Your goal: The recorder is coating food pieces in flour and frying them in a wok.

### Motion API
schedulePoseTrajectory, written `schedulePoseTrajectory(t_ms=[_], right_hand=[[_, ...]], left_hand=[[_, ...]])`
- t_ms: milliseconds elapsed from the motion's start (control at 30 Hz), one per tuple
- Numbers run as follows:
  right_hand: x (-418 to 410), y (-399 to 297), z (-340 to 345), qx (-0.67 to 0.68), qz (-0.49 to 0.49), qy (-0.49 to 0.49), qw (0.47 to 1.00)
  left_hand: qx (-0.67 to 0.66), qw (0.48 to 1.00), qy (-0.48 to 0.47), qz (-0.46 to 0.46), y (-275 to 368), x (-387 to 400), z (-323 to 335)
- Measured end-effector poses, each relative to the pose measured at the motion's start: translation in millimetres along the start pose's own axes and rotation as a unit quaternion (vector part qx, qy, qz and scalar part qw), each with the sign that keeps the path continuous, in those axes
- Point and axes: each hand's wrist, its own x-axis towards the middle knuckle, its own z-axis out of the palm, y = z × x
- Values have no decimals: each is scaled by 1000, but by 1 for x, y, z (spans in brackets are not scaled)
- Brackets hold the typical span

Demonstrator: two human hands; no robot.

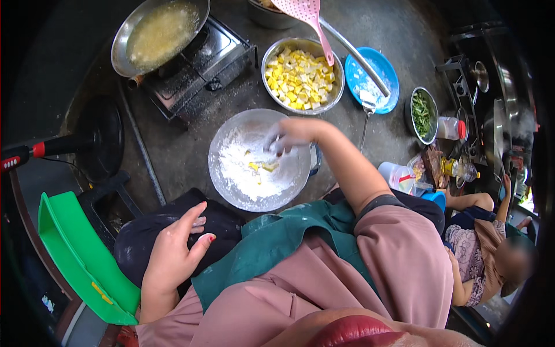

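Observation:
My right hand point(290, 135) reaches over a wide metal bowl point(220, 180) that holds white flour-like powder point(256, 184). Its whitened fingers are curled and blurred, so whether they hold anything is unclear. A few yellow cubes point(269, 166) lie partly coated in the powder, just below my fingers. Beyond the bowl stands a steel basin point(340, 89) full of yellow-and-white cubes point(299, 80), with a pink slotted ladle point(318, 32) overlapping its rim. My left hand point(177, 247) hovers near my knee, fingers apart and holding nothing, with powder on its fingertips.
A wok of bubbling oil point(162, 37) sits on a gas stove point(208, 65). To the right are a blue plate point(392, 86) with white residue, a bowl of greens point(421, 113) and an oil bottle point(459, 168). A green plastic tub point(82, 256) stands left; another person point(472, 251) sits right.

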Motion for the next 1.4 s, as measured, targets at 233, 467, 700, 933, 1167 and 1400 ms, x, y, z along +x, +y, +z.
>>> schedulePoseTrajectory(t_ms=[233,467,700,933,1167,1400], right_hand=[[11,67,-100,87,51,459,883],[63,78,-123,-277,104,489,821],[85,72,-117,-423,169,387,802],[77,71,-114,-472,147,384,779],[77,54,-112,-468,130,349,802],[86,76,-122,-437,107,324,832]], left_hand=[[-3,1000,-4,-17,-2,4,0],[-3,1000,-5,-22,-2,3,-1],[-6,1000,-9,-30,-2,5,-2],[-3,999,-11,-33,-1,6,-2],[-10,999,-10,-38,-2,5,-1],[-9,999,-11,-31,-3,5,-1]])
